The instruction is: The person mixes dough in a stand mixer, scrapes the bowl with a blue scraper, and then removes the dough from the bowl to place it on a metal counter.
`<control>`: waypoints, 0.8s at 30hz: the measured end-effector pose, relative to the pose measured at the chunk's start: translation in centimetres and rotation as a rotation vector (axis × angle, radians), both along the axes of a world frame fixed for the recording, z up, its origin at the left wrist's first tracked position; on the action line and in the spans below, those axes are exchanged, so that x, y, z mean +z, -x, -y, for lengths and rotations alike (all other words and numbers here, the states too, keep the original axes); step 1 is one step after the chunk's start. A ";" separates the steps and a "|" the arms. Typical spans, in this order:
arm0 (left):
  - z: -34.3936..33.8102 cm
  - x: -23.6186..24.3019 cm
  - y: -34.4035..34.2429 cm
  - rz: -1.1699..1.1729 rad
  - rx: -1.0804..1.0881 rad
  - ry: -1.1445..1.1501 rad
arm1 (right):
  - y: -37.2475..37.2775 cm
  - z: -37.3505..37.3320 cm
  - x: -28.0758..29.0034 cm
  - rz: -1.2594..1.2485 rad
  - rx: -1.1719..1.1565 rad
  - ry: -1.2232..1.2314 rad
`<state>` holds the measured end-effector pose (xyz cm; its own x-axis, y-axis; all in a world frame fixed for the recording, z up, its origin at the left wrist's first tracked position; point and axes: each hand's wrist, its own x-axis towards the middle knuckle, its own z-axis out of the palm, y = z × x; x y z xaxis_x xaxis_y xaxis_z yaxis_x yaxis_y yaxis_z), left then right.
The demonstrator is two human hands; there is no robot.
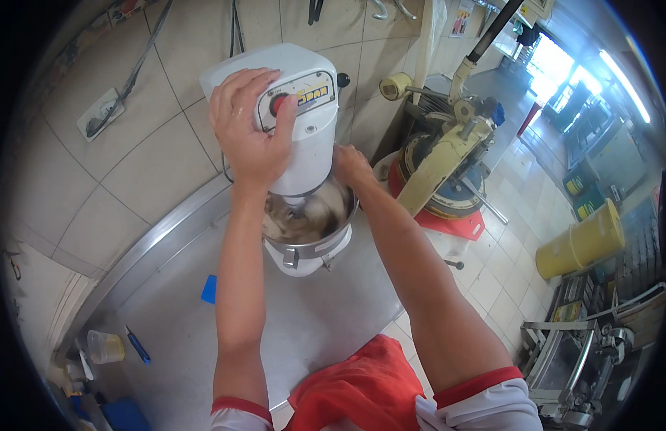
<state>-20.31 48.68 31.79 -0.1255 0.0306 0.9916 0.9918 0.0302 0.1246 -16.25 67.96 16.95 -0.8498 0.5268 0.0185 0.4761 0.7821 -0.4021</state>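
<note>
My left hand [247, 126] grips the top of a white stand mixer [311, 147], its thumb at the red button [278, 105] on the front panel. My right hand [351, 167] is at the mixer's right side, just above the bowl, its fingers curled on something mostly hidden behind the housing. Below the mixer head, the steel bowl [322, 243] holds a beige mixture [281, 218], blurred around the beater. The mixer stands on a steel table [297, 323]. A blue scraper [209, 287] lies left of its base.
A plastic cup [105, 347] and a blue-handled tool [137, 343] lie at the table's left. Cream-painted machinery [441, 172] stands right of the mixer. A yellow barrel [577, 244] and metal equipment [563, 359] stand on the tiled floor [498, 266] at right. A tiled wall [117, 179] rises behind the table.
</note>
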 end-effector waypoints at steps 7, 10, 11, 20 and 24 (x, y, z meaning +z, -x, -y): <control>-0.6 0.0 -0.2 -0.002 -0.001 -0.007 | 0.6 -1.5 -1.7 -0.022 0.009 -0.045; 0.0 -0.1 -0.1 -0.002 0.025 0.007 | 0.2 -0.4 -0.8 -0.004 0.014 -0.005; 0.2 -0.1 0.0 0.000 0.031 0.010 | 0.4 -0.1 -0.8 -0.002 0.019 -0.002; -0.2 -0.1 0.2 -0.009 -0.002 -0.013 | -0.2 0.4 0.9 0.035 -0.023 0.001; -0.7 -0.1 0.4 -0.018 -0.004 -0.072 | -0.2 -0.1 0.1 0.011 -0.004 -0.032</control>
